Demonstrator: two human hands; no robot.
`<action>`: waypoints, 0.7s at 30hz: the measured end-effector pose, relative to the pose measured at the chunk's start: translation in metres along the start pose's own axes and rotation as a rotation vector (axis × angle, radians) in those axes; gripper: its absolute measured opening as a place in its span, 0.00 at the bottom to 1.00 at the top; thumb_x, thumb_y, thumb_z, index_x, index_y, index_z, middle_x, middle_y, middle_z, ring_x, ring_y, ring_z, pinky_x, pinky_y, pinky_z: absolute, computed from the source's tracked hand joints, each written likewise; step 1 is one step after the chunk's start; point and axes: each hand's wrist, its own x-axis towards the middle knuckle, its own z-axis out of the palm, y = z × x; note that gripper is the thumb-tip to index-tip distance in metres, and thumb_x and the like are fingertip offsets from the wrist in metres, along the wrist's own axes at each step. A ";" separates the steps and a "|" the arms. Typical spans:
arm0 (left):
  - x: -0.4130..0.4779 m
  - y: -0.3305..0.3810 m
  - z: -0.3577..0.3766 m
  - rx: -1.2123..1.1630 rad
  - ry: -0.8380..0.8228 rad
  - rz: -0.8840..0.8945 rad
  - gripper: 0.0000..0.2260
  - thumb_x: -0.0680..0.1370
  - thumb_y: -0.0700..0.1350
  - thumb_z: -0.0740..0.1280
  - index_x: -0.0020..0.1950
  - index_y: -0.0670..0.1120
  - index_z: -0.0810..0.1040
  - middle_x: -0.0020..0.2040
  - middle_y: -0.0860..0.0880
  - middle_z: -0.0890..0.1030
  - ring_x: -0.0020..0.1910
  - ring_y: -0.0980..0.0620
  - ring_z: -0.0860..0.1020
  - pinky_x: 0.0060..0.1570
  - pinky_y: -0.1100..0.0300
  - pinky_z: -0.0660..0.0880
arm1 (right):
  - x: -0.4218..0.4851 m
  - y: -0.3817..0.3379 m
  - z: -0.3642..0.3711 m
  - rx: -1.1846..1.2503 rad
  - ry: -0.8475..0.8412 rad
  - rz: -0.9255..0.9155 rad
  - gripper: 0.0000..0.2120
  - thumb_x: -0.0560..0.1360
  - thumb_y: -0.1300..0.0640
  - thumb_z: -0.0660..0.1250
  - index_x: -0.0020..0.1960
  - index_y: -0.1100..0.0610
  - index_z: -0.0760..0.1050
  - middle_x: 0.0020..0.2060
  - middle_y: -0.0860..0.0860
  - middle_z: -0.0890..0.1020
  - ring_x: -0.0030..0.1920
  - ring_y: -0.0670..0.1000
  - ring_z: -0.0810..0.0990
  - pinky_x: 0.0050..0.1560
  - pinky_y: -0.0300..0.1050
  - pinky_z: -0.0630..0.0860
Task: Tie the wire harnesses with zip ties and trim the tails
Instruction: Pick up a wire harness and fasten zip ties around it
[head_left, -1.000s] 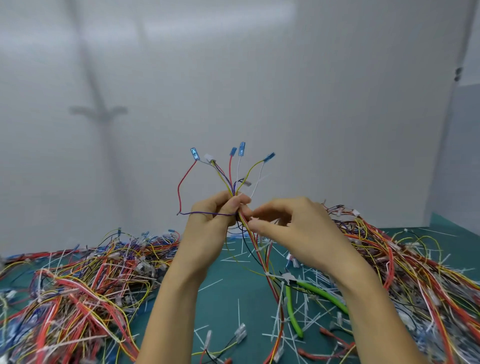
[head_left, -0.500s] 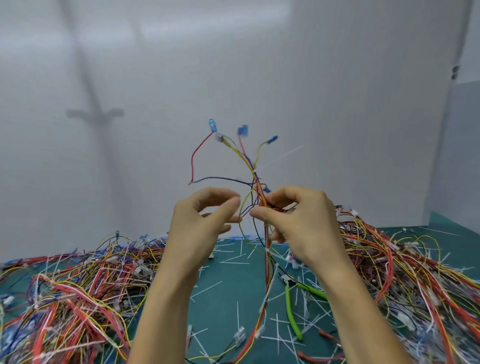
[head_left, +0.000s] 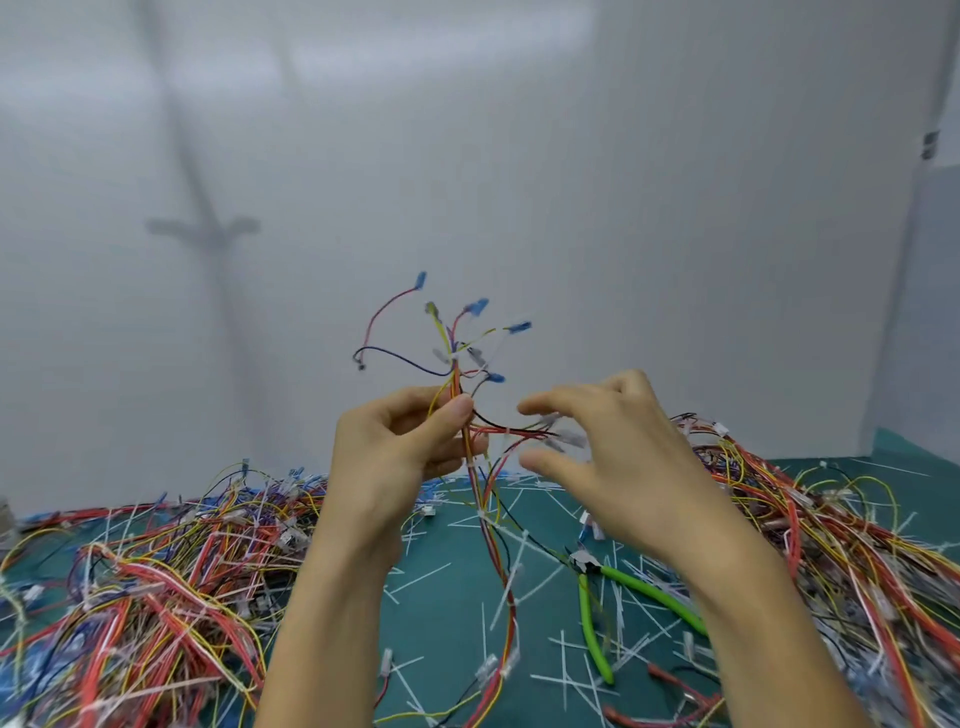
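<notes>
While piles (head_left: 156, 587) crowd the mat (head_left: 452, 613) left and right, we judge much tying remains. Our left hand (head_left: 400, 457) pinches one harness (head_left: 457, 374) upright above the mat's middle; our right hand (head_left: 613, 467) hovers beside it, fingers spread, empty. Cutters (head_left: 592, 623) lie near right, untouched; strewn tails (head_left: 415, 577) suggest many ties already trimmed.

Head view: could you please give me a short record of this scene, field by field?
Held item: wire harness, upright, blue terminals fanned out at the top
Left hand: pinches the harness just below the fan
Right hand: fingers spread beside a side branch; contact too blurred to tell
Cutters: green handles, lying on the mat, untouched
Mat: green, strewn with cut tails
Loose wires: left pile and right pile flank the hands
</notes>
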 end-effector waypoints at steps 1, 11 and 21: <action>0.000 0.000 -0.001 -0.023 0.003 -0.012 0.02 0.74 0.40 0.72 0.46 0.43 0.83 0.36 0.49 0.85 0.36 0.48 0.85 0.34 0.64 0.80 | 0.001 0.003 0.000 0.053 -0.005 0.025 0.11 0.76 0.46 0.69 0.58 0.41 0.80 0.44 0.34 0.78 0.57 0.43 0.71 0.49 0.43 0.69; -0.002 -0.001 0.003 0.024 -0.116 0.083 0.04 0.80 0.36 0.64 0.51 0.41 0.78 0.39 0.50 0.80 0.34 0.53 0.82 0.39 0.61 0.81 | 0.008 0.010 0.011 0.775 0.304 0.272 0.03 0.73 0.58 0.74 0.44 0.50 0.82 0.34 0.46 0.86 0.32 0.42 0.81 0.30 0.35 0.73; -0.003 0.000 0.006 0.162 -0.194 0.154 0.04 0.85 0.39 0.54 0.53 0.46 0.66 0.40 0.42 0.84 0.33 0.56 0.78 0.35 0.56 0.81 | 0.008 -0.001 0.010 0.999 0.345 0.211 0.03 0.74 0.61 0.73 0.45 0.53 0.83 0.35 0.48 0.86 0.38 0.42 0.85 0.35 0.27 0.74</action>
